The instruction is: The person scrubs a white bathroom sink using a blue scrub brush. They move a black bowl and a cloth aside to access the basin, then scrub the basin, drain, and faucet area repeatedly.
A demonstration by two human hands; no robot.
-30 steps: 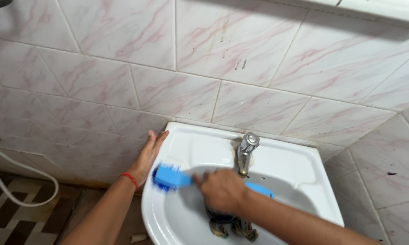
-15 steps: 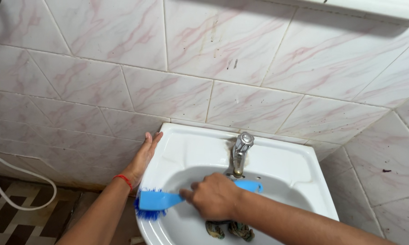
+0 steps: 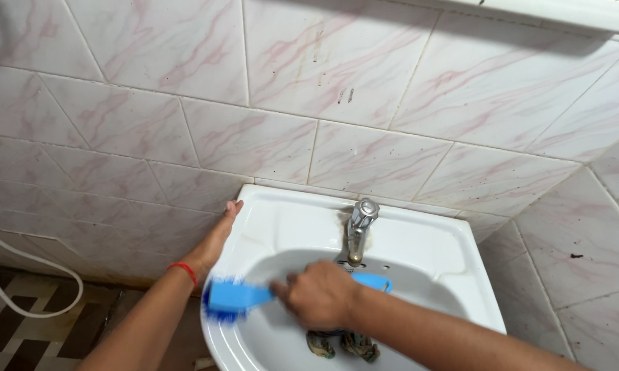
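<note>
Bright, even light; slight motion blur

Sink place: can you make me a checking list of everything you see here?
Surface: white sink, brownish stain by the tap base.
Job's things: blue brush bristles on the sink's left rim.
Clutter: dark wet rag low in the basin.
Grippers: right hand grips the brush handle; left hand flat against the sink's left edge.
Cables: white hose at left wall.
Surroundings: pink-veined tiles, metal tap, patterned floor.
</note>
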